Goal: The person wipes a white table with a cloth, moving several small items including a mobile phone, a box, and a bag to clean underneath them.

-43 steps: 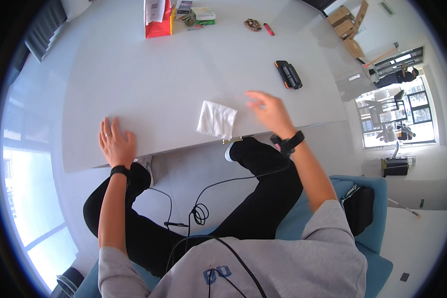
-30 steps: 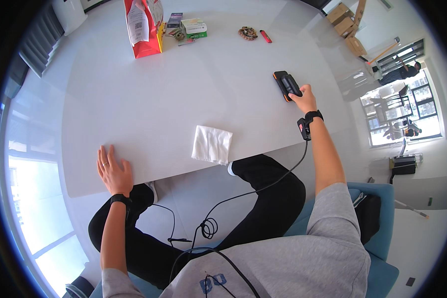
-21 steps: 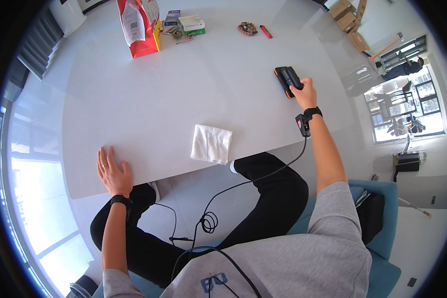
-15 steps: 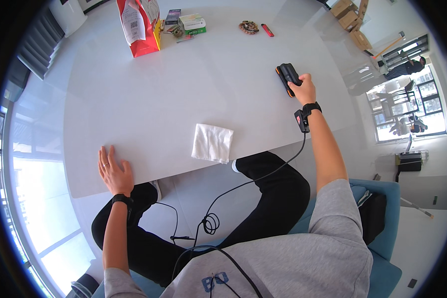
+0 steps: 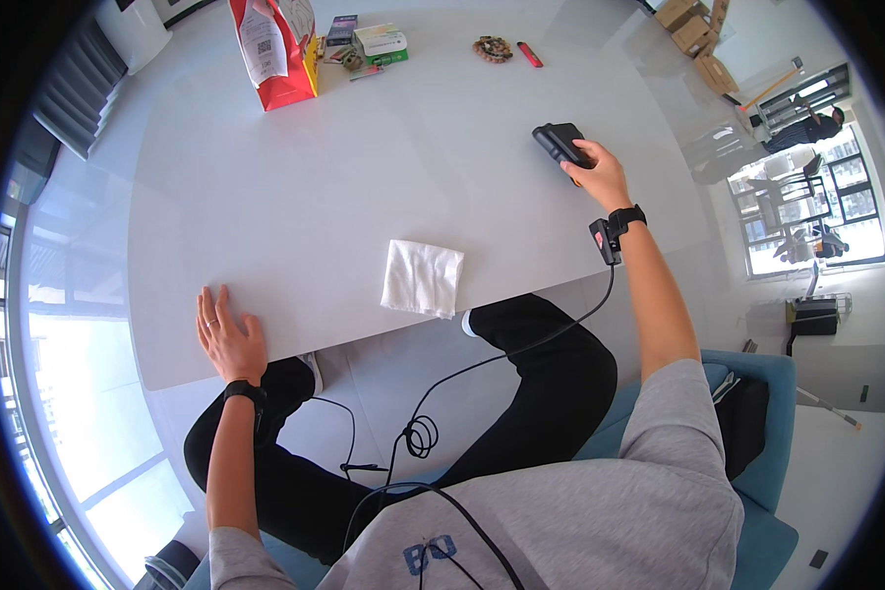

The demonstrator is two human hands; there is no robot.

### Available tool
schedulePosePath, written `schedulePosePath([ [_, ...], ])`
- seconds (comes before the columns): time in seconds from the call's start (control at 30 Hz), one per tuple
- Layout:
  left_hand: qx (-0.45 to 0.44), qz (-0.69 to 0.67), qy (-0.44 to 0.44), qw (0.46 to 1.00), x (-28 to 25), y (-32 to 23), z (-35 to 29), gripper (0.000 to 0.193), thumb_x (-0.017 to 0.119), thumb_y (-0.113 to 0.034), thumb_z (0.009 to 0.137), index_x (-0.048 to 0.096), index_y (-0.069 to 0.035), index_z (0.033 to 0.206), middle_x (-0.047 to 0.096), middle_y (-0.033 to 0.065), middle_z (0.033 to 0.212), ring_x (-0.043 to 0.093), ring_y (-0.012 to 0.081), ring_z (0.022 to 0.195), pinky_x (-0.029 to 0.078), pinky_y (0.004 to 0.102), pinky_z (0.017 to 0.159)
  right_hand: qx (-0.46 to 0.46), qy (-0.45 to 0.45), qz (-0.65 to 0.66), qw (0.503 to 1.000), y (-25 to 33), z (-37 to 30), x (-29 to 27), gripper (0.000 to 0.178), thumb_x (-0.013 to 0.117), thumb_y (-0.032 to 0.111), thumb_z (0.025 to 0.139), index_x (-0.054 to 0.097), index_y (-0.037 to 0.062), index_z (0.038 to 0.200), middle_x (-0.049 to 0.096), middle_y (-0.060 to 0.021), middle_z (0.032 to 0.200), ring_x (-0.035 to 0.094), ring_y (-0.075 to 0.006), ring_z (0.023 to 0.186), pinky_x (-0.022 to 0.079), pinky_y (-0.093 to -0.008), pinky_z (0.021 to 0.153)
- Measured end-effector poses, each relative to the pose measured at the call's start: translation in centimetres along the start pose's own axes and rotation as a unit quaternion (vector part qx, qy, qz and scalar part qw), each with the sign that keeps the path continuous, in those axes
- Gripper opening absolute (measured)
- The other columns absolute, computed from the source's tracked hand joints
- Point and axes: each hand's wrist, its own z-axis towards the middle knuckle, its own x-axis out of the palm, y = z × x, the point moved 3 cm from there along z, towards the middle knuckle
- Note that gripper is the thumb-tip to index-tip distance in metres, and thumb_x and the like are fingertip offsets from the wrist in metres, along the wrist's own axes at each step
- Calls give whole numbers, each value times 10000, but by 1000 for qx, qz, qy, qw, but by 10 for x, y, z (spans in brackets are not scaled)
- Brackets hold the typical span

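My right hand (image 5: pixel 598 175) grips the near right end of a black, boxy handheld object (image 5: pixel 558 143) with a bit of orange at its edge. It is over the right side of the table; whether it touches the top I cannot tell. My left hand (image 5: pixel 230 334) lies flat and holds nothing, fingers stretched out, at the table's near left edge. Between the hands, close to the front edge, rests a folded white cloth (image 5: pixel 422 279).
At the far left of the grey-white table (image 5: pixel 265 216) stands a red paper bag (image 5: pixel 287 69), beside a green-and-white box (image 5: pixel 382 44) and a dark small box (image 5: pixel 342 30). Farther right lie a beaded bracelet (image 5: pixel 492 49) and a red lighter-like stick (image 5: pixel 530 54). A cable (image 5: pixel 521 349) trails from my right wrist.
My right hand has turned the black object anticlockwise and tilted it, its far end swinging left. The orange edge along its left side no longer shows. My left hand stays put.
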Motion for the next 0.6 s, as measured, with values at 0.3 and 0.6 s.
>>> schedulePosePath([
  [0.3, 5, 10, -7, 1000, 2, 0, -2, 475, 487, -170, 830, 443, -87, 1296, 347, 124, 1418, 277, 277, 1338, 221, 427, 1090, 46, -135, -100, 985, 0, 13, -11, 462, 616, 419, 795, 650, 14, 1013, 676, -133, 886, 644, -234, 838, 486, -347, 763],
  [0.6, 4, 1, -3, 1000, -2, -2, 0, 476, 483, -176, 833, 437, -91, 1299, 349, 128, 1414, 276, 279, 1337, 222, 429, 1088, 108, -100, 78, 986, -15, 29, -11, 462, 565, 432, 851, 671, -13, 920, 608, -57, 738, 581, -125, 673, 505, -285, 666],
])
